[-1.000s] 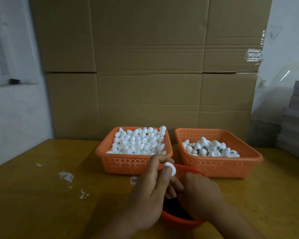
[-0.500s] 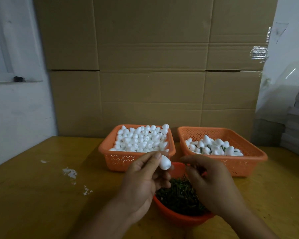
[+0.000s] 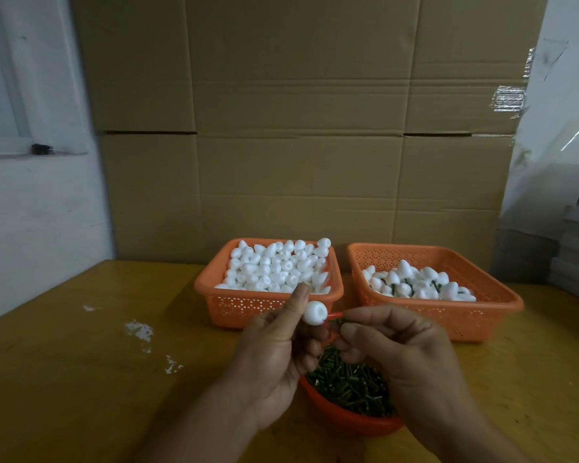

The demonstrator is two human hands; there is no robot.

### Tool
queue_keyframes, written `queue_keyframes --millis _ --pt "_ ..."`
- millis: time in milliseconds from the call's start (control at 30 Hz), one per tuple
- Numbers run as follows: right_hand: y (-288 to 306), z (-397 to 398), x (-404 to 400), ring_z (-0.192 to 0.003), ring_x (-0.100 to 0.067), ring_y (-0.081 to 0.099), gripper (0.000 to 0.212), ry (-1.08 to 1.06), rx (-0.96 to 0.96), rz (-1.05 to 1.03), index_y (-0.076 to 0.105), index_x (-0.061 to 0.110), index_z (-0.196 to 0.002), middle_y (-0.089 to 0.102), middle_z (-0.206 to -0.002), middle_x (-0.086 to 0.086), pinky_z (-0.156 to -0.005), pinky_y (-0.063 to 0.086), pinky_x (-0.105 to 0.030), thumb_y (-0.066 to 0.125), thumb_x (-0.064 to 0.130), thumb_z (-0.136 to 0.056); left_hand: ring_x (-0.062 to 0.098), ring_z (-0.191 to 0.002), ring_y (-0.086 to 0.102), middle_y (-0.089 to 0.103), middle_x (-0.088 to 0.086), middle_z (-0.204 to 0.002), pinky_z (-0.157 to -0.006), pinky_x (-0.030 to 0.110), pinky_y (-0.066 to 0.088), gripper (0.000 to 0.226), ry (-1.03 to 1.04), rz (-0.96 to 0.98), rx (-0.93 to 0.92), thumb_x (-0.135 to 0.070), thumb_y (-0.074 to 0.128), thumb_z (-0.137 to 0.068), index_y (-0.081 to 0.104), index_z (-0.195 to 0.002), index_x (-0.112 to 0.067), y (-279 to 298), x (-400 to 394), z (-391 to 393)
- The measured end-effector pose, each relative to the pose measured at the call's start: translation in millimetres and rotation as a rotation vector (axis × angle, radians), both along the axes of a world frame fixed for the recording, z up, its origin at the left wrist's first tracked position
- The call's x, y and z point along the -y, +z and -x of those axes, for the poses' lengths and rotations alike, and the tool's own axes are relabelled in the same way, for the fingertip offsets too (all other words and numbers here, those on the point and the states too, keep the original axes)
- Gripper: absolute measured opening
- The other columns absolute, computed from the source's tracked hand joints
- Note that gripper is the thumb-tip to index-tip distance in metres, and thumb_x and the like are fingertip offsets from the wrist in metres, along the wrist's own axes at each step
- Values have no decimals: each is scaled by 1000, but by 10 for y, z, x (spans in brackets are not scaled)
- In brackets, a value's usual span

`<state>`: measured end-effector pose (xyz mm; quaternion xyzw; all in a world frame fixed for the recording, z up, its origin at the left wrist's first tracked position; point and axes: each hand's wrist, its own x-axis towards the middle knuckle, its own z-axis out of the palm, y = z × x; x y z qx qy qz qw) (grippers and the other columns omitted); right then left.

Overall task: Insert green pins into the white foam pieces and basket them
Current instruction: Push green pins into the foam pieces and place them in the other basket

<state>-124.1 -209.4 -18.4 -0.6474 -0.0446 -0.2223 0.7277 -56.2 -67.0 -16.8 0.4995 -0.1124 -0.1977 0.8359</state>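
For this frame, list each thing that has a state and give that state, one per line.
Left hand: pinches a white foam piece, raised over the bowl.
Right hand: pinches a green pin, tip beside the foam piece.
Left orange plastic basket: heaped with plain foam pieces.
Right orange plastic basket: partly filled with pinned pieces.
Round orange bowl: holds loose green pins.

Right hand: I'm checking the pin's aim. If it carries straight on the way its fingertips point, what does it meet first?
Most likely the white foam piece pinched in the left hand. The right hand points its green pin leftward at it, though depth is uncertain.
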Motion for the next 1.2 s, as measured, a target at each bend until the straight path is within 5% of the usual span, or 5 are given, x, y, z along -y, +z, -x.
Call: queue_keyframes --millis 367,533,667,933,1200 --pt "20 30 -65 -63 -16 70 15 -99 66 112 80 8 -77 75 -73 -14 -57 55 -19 76 18 -66 10 -46 53 63 7 -62 -38 18 40 37 -14 -23 17 -50 72 -71 74 -70 -14 -9 6 23" --pt "-15 72 -124 -68 -13 74 4 -277 172 393 80 22 -78 77 -74 5 -63 60 -29 78 22 -75 10 -46 53 64 7 -63 -38 19 39 38 1 -55 43 -54 73 -66 74 -68 -16 -24 11 34" --pt "-51 81 -129 -64 -6 70 16 -403 277 619 78 29 -81 73 -72 17 -57 56 -29 79 13 -79 11 -47 53 62 5 -63 -39 21 39 45 31 -101 85 -57 74 -63 72 -72 -14 -32 20 44" --pt "-64 70 -130 -69 -9 71 17 -449 288 641 81 23 -84 74 -74 12 -61 56 -33 81 7 -77 12 -45 49 57 5 -59 -38 21 35 36 75 -119 232 -56 71 -67 72 -66 -21 -27 32 85" --pt "-79 41 -68 -66 -10 69 18 -436 222 558 80 29 -83 74 -73 12 -57 54 -25 82 12 -76 11 -56 54 63 7 -69 -45 20 40 29 -34 6 242 -37 77 -68 79 -82 -12 -39 3 49"
